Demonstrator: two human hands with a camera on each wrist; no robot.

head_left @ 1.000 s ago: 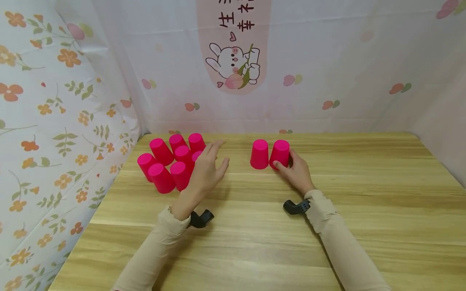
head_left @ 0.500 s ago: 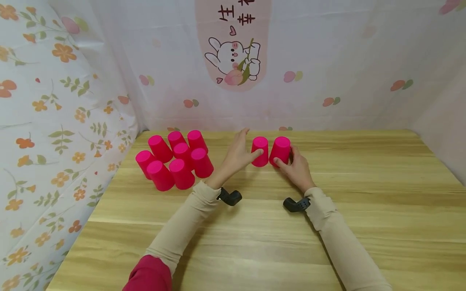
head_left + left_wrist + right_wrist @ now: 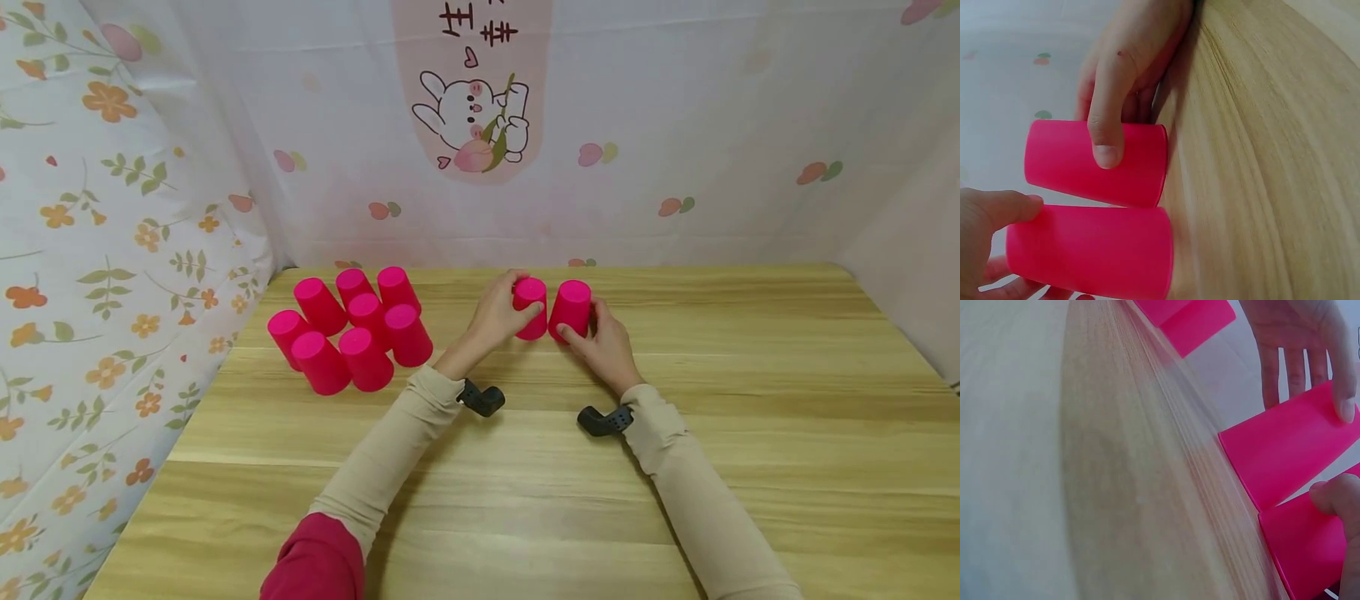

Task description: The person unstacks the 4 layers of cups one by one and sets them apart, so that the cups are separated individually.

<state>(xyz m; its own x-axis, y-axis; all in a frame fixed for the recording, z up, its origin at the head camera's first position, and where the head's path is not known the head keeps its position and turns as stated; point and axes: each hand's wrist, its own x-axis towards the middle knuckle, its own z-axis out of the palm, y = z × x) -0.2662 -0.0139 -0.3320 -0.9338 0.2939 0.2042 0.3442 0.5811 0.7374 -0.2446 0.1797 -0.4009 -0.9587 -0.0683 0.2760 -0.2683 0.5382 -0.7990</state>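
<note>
Two bright pink plastic cups stand upside down side by side at the back middle of the table, with a narrow gap between them. My left hand (image 3: 497,312) holds the left cup (image 3: 530,321) near its closed top, thumb in front and fingers behind. The right cup (image 3: 572,308) is gripped low by my right hand (image 3: 609,346), whose thumb (image 3: 1107,137) lies across its side in the left wrist view. Both cups' rims rest on the wood in that view. Fingers behind the cups are partly hidden.
Several more pink cups (image 3: 367,358) stand upside down in a cluster at the left of the wooden table (image 3: 525,483). A pale printed cloth (image 3: 637,100) hangs behind the table, and a floral cloth (image 3: 90,333) hangs at the left.
My left hand has moved right from beside the cluster to the left cup and taken hold of it. The right hand has stayed on the right cup.
</note>
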